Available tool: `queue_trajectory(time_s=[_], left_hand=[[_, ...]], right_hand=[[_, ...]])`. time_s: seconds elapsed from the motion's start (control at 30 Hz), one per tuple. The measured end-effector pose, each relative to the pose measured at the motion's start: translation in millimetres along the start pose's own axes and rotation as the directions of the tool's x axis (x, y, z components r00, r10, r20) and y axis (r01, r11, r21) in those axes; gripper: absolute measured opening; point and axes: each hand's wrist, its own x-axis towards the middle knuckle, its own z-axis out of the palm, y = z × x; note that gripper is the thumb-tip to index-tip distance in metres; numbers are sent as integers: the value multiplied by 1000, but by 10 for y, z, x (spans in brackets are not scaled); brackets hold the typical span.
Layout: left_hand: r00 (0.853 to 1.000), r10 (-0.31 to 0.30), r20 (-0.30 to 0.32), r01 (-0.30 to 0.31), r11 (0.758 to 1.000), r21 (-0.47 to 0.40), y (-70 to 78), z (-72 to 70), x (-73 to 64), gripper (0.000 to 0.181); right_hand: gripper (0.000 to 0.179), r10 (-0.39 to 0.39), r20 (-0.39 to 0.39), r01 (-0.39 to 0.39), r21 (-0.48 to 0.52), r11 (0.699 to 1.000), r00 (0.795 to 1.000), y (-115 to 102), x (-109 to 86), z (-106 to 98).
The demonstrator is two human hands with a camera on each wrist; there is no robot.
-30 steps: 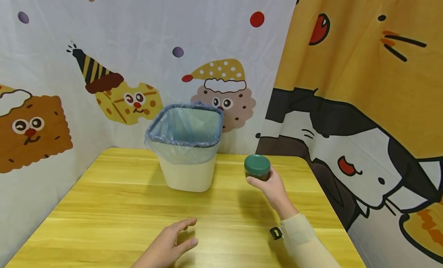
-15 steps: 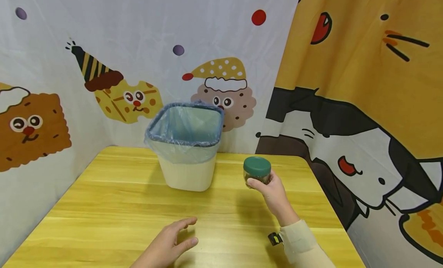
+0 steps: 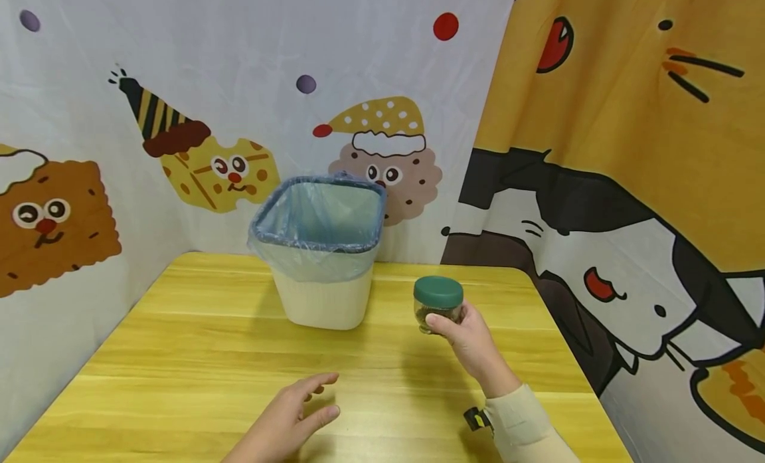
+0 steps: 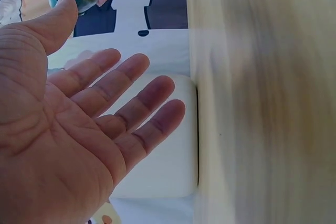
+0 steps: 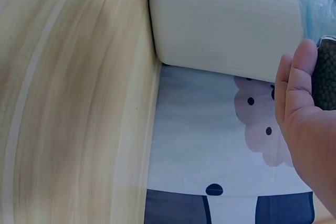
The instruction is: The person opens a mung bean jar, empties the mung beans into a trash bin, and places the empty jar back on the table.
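Gripping a small jar (image 3: pixel 438 313) with a green lid (image 3: pixel 439 290), the right hand (image 3: pixel 472 340) is to the right of the bin (image 3: pixel 325 303) and nearer to the person than it; the thumb presses the near side of the jar, and the fingers are bent around its other side, as both wrist views also show in part; the jar is nearly upright, lifted above the table (image 3: pixel 197 357) and well apart from the bin; its lid is on, and through its clear wall one sees dark green grains.

The left hand (image 3: pixel 293 413) is in front of the bin, on the person's side; its thumb is held away from the fingers, and the fingers are slightly parted and relaxed, with the palm turned toward the bin's right side.

The bin itself is cream-coloured and stands on the wooden table; a bluish clear liner (image 3: pixel 311 264) is folded over its rim and hangs down outside; behind the bin there is a white cloth (image 3: pixel 239 38) with cartoon biscuits and a cheese in a party hat; to the right of the bin, farther off, hangs an orange curtain (image 3: pixel 627 131) with a cat pattern; a pale sleeve (image 3: pixel 526 423) covers the right forearm.
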Motion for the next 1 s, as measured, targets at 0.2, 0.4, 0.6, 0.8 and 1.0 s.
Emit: queue_trajectory(time_s=[0.2,0.4,0.6,0.8,1.0], left_hand=[[1000,-12,-10,12,1000,-10,18,-35,1,59],[999,11,-32,-13,998,-58,45,-50,-2,56],[998,26,-53,-30,997,-75,77,-58,-9,52],[995,18,-100,-21,999,-29,118,-37,31,49],[989,-31,-148,21,997,-73,168,-34,53,43]], right_hand=[[49,-3,86,2,8,1000,996,-18,-26,49],[46,-17,144,12,32,999,989,-29,-37,93],[43,-25,218,15,46,999,976,-50,-93,138],[45,-38,235,21,73,997,971,-73,-124,160],[46,-42,256,23,80,997,966,-67,-132,145]])
